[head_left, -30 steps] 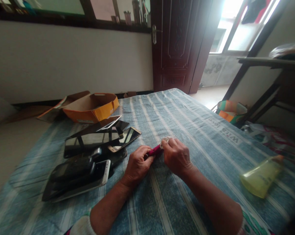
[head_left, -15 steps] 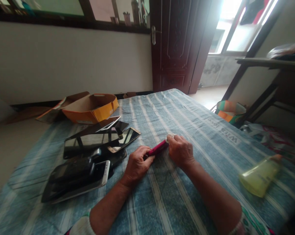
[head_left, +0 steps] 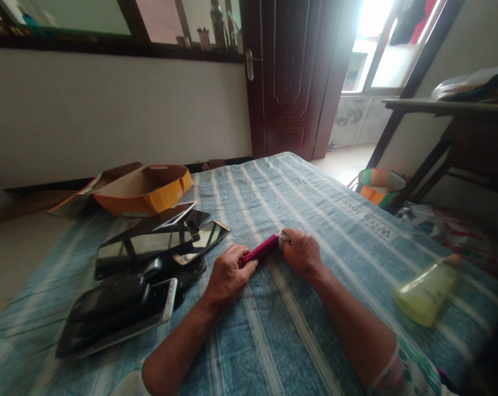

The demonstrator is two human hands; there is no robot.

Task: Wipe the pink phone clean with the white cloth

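My left hand [head_left: 231, 273] grips the near end of a slim magenta device [head_left: 260, 252], seen nearly edge-on; whether it is a phone cannot be told. At its far end, my right hand [head_left: 302, 250] pinches a crumpled white cloth or tissue [head_left: 284, 238] against it. Left of my hands lies a pile of devices. In it are a gold-rimmed phone [head_left: 203, 242], a black tablet-like slab [head_left: 141, 247], a black device [head_left: 112, 297] and a white-edged tablet [head_left: 166, 305] beneath that one.
Behind the pile stands an open orange cardboard box [head_left: 145, 198]. A translucent yellow container [head_left: 426, 291] lies on its side at the right. Blue striped cloth [head_left: 315, 214] covers the table. Beyond are a dark red door [head_left: 285, 82] and a desk [head_left: 450, 107].
The magenta device has turned so that more of its face shows. My right hand has shifted slightly with the white cloth at its end. The whole view has moved a little.
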